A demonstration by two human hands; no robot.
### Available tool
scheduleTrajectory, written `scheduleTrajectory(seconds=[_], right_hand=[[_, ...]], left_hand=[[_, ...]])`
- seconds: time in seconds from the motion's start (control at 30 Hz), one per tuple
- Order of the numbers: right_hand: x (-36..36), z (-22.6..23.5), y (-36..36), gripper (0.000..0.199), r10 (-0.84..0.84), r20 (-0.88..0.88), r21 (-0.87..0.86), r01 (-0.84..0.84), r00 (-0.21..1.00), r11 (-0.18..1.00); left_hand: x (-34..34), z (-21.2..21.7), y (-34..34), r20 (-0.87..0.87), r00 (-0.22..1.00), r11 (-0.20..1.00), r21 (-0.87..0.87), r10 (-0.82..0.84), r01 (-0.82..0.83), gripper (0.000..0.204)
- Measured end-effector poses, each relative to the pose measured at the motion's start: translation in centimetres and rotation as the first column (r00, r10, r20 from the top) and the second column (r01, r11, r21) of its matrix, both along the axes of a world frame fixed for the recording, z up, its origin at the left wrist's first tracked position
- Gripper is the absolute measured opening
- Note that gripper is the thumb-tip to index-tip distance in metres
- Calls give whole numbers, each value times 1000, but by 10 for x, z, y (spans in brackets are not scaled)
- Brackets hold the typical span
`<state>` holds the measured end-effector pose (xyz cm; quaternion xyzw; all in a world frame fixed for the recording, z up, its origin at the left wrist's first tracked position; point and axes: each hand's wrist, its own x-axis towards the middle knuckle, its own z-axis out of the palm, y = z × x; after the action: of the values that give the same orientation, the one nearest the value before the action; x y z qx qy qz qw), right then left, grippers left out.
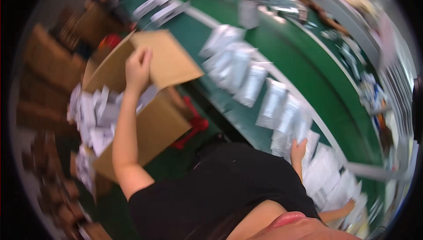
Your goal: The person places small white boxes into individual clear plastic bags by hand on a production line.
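Note:
My left hand (139,67) is raised over an open cardboard box (163,123), in front of its upright flap (169,59). Its fingers are curled closed; what they hold, if anything, is hidden. White packages (94,112) with flat sides fill the box, blurred. On the right, my right hand (298,150) is at the near end of a clear-wrapped packet (288,119), thumb and finger closed about it. Similar silvery packets (240,70) lie in a row along the green table edge, with larger white bags (326,174) beyond my right hand.
Another person's hand (346,209) lies on the white bags at the lower right. A green work table (308,68) curves past, with white boxes (168,13) and a grey cylinder (249,8) on it. A red stool (196,123) stands beneath. Brown cartons (44,68) are stacked at left.

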<state>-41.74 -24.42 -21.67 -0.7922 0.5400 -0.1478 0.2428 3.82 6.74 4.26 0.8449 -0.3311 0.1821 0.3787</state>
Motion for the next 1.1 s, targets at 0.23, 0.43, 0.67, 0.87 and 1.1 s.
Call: scheduleTrajectory(seconds=[0.23,0.43,0.67,0.87,1.1], right_hand=[[29,65,-1,47,9,-290,-398,-128,957,908],[138,152,26,39,265,153,-277,-216,952,936],[223,181,88,41,600,216,-233,-556,770,798],[251,182,103,43,656,281,-208,-623,701,754],[263,213,104,42,728,379,-269,-685,571,677]], left_hand=[[101,-72,215,-164,824,838,174,542,-517,36],[129,-175,251,-15,711,381,852,703,-359,55],[156,-215,263,59,868,289,930,493,-227,30],[140,-165,251,-185,946,524,852,265,20,19],[84,28,188,-293,926,972,72,237,-226,14]])
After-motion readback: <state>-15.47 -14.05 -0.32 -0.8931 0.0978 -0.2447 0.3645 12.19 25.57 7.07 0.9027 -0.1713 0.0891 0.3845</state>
